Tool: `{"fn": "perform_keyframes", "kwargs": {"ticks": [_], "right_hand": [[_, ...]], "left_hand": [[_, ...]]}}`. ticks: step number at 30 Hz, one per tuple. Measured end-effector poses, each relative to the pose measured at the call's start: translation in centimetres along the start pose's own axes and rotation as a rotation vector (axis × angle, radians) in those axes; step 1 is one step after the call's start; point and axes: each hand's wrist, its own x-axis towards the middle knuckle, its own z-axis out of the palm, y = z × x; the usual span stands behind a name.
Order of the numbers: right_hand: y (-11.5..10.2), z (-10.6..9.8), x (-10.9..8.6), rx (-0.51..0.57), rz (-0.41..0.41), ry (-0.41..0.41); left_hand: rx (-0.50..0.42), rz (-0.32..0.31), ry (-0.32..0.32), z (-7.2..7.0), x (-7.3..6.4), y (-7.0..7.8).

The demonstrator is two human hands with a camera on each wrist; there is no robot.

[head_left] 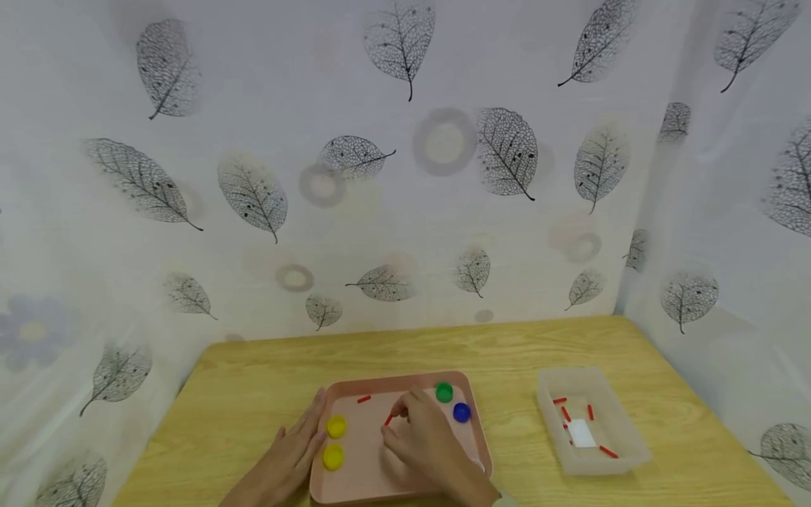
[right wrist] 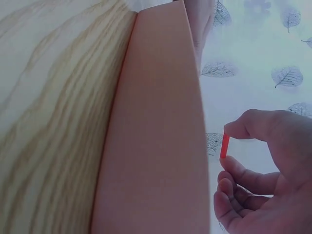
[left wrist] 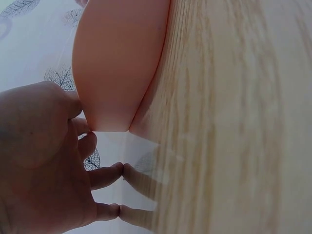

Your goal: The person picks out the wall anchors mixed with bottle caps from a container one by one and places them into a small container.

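Note:
A pink tray [head_left: 361, 482] sits on the wooden table. My left hand [head_left: 288, 454] rests against its left side, fingers extended; in the left wrist view the fingertips touch the tabletop. Over the tray's middle, my right hand [head_left: 423, 433] pinches a small red stick [right wrist: 224, 146] between thumb and index finger. Another red stick [head_left: 364, 399] lies near the tray's far edge. Two yellow round caps [head_left: 336, 427] are at the tray's left, while a green cap [head_left: 444, 392] and a blue cap [head_left: 462, 412] are at the right. A whitish item [head_left: 478, 465] is partly hidden by my right wrist.
A translucent bin [head_left: 608, 463] stands on the table to the right, with several red sticks [head_left: 608, 451] and a white rectangle [head_left: 581, 433] inside. Leaf-patterned sheeting [head_left: 380, 225] hangs behind the table and along both sides.

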Motion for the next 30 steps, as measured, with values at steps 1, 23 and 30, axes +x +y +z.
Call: {"fn": "perform_keyframes", "kwargs": {"ticks": [1,23,30], "right_hand": [[0.0,-0.2,-0.1,-0.005,-0.01,0.005],[2.1,-4.6,-2.6,-0.031,-0.173,0.176],[2.9,-6.6,-2.2,-0.007,-0.041,0.116]], "left_hand": [[-0.002,-0.001,-0.001,0.0,0.0,0.1],[-0.002,-0.012,-0.006,0.3,-0.7,1.1],[0.0,0.004,0.015,0.6,-1.1,1.2]]}}
